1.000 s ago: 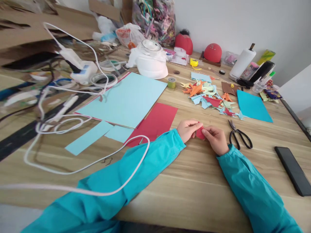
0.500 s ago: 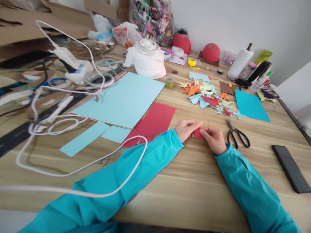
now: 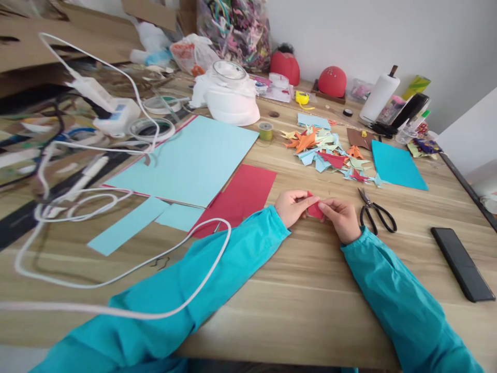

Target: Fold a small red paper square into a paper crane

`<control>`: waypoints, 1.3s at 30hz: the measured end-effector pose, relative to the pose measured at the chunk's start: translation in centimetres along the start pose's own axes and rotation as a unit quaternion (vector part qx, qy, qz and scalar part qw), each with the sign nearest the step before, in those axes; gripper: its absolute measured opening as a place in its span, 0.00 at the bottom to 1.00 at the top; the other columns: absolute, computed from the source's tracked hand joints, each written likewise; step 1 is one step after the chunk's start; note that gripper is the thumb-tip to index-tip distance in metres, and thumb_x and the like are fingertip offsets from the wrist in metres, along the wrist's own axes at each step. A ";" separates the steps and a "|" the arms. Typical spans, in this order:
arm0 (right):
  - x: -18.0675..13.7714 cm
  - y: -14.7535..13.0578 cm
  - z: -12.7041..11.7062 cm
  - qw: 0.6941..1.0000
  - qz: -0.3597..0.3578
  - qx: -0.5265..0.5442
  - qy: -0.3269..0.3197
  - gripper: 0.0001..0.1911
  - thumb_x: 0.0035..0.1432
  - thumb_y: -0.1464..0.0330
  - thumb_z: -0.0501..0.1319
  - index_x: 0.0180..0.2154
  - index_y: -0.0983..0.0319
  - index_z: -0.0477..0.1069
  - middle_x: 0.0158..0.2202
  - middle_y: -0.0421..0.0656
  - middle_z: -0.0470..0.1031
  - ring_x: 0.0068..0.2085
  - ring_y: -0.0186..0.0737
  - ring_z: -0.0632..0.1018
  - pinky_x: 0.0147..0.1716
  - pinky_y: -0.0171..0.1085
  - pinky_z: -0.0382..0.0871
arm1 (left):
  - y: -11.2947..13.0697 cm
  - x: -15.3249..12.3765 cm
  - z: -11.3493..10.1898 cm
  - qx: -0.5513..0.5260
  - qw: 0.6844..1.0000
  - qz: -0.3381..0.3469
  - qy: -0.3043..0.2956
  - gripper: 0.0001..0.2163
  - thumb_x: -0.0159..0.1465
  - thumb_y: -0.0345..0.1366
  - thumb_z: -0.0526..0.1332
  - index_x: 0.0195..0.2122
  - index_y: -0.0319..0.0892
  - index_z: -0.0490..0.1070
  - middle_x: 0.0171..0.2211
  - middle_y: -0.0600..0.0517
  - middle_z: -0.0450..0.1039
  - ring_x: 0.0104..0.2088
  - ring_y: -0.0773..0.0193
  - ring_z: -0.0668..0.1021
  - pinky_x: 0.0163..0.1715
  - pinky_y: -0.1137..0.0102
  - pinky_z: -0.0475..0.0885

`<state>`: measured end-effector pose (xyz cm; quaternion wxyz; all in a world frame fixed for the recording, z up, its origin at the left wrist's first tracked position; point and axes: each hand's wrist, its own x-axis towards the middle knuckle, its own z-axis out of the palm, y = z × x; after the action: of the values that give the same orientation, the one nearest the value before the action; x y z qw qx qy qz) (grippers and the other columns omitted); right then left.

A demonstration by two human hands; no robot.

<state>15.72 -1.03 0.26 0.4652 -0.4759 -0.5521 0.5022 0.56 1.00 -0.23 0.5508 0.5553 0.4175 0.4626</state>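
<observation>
A small folded piece of red paper (image 3: pixel 314 209) is held between both hands above the table. My left hand (image 3: pixel 292 207) pinches its left side with thumb and fingers. On the right side, my right hand (image 3: pixel 340 217) grips it between thumb and forefinger. Black-handled scissors (image 3: pixel 376 211) lie just right of my right hand, blades pointing away. Beyond the hands is a pile of folded paper cranes (image 3: pixel 326 150) in orange, blue, red and pale green. A red paper sheet (image 3: pixel 248 191) lies left of my left hand, partly under the sleeve.
Light blue sheets (image 3: pixel 190 155) and a paper strip (image 3: pixel 128 226) lie to the left. A white cable (image 3: pixel 116 284) loops over the left forearm. A black phone (image 3: pixel 462 263) rests at right. Behind stand a thread spool (image 3: pixel 265 131), a white bag (image 3: pixel 231 101) and a teal sheet (image 3: pixel 398 165).
The red paper has turned in my fingers, and a pointed upper edge now shows between them. Both hands still hold it. The whole view has shifted slightly.
</observation>
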 end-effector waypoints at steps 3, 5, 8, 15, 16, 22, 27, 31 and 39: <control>0.0 0.2 0.0 1.000 -0.004 -0.004 0.000 0.13 0.47 0.59 0.65 0.26 0.64 0.74 0.18 0.39 0.71 0.19 0.30 0.69 0.21 0.32 0.63 | -0.1 0.0 0.0 0.000 1.000 0.002 0.002 0.14 0.52 0.45 0.63 0.22 0.37 0.71 0.16 0.56 0.64 0.15 0.73 0.67 0.15 0.76 0.62; 0.1 0.2 0.0 1.000 -0.004 -0.006 -0.001 0.13 0.48 0.59 0.65 0.26 0.64 0.74 0.17 0.39 0.71 0.19 0.30 0.69 0.20 0.31 0.62 | -0.1 0.0 -0.1 0.004 1.000 0.002 0.004 0.14 0.52 0.45 0.63 0.22 0.37 0.71 0.15 0.56 0.65 0.16 0.73 0.67 0.16 0.76 0.63; 0.1 0.2 0.0 1.000 -0.007 -0.006 -0.002 0.13 0.47 0.59 0.65 0.26 0.64 0.73 0.17 0.38 0.70 0.19 0.30 0.69 0.20 0.31 0.62 | -0.1 0.0 -0.2 0.015 1.000 0.006 0.005 0.15 0.52 0.46 0.63 0.23 0.37 0.72 0.15 0.56 0.65 0.16 0.73 0.67 0.16 0.76 0.63; 0.0 0.2 0.0 1.000 -0.012 -0.013 -0.006 0.14 0.46 0.58 0.65 0.25 0.64 0.72 0.18 0.39 0.71 0.19 0.31 0.69 0.20 0.31 0.63 | 0.1 -0.1 0.0 0.007 1.000 -0.008 0.005 0.14 0.51 0.44 0.64 0.22 0.37 0.71 0.14 0.56 0.65 0.16 0.72 0.67 0.16 0.76 0.63; 0.0 0.1 0.0 1.000 -0.014 -0.014 -0.008 0.14 0.46 0.58 0.66 0.25 0.64 0.72 0.18 0.39 0.71 0.19 0.31 0.69 0.20 0.31 0.63 | 0.2 -0.1 0.0 0.006 1.000 -0.011 0.004 0.13 0.51 0.43 0.64 0.22 0.36 0.71 0.15 0.55 0.65 0.16 0.72 0.68 0.16 0.76 0.63; 0.0 -0.1 0.1 0.999 -0.018 -0.011 -0.023 0.15 0.46 0.58 0.66 0.23 0.64 0.71 0.18 0.39 0.71 0.20 0.30 0.69 0.20 0.31 0.63 | 0.1 -0.2 0.0 0.001 1.000 0.006 -0.005 0.12 0.51 0.42 0.64 0.23 0.36 0.72 0.20 0.53 0.68 0.18 0.71 0.70 0.17 0.75 0.65; 0.0 0.0 0.0 0.999 -0.024 -0.013 -0.025 0.14 0.47 0.58 0.65 0.24 0.63 0.71 0.18 0.38 0.71 0.20 0.30 0.69 0.20 0.31 0.63 | 0.4 -0.2 0.0 -0.050 0.999 -0.013 -0.016 0.13 0.51 0.43 0.64 0.20 0.37 0.71 0.21 0.54 0.67 0.20 0.72 0.70 0.19 0.75 0.67; -0.1 -0.1 0.2 0.999 -0.027 -0.018 -0.011 0.15 0.47 0.58 0.65 0.24 0.63 0.70 0.18 0.38 0.70 0.19 0.31 0.69 0.19 0.32 0.63 | 0.7 -0.3 0.0 -0.098 0.994 -0.056 -0.013 0.16 0.53 0.46 0.61 0.21 0.36 0.72 0.19 0.53 0.68 0.19 0.71 0.70 0.20 0.74 0.67; -0.2 -0.1 0.2 0.999 -0.043 -0.030 -0.014 0.15 0.47 0.58 0.65 0.24 0.63 0.70 0.18 0.39 0.71 0.20 0.31 0.69 0.20 0.32 0.64 | 0.2 -0.1 -0.1 -0.042 0.999 -0.002 -0.003 0.12 0.49 0.42 0.66 0.22 0.37 0.72 0.19 0.55 0.68 0.18 0.72 0.69 0.18 0.75 0.66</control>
<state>15.52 -1.28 0.34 0.4641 -0.4584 -0.5934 0.4715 0.47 0.91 -0.02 0.5759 0.5322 0.3968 0.4772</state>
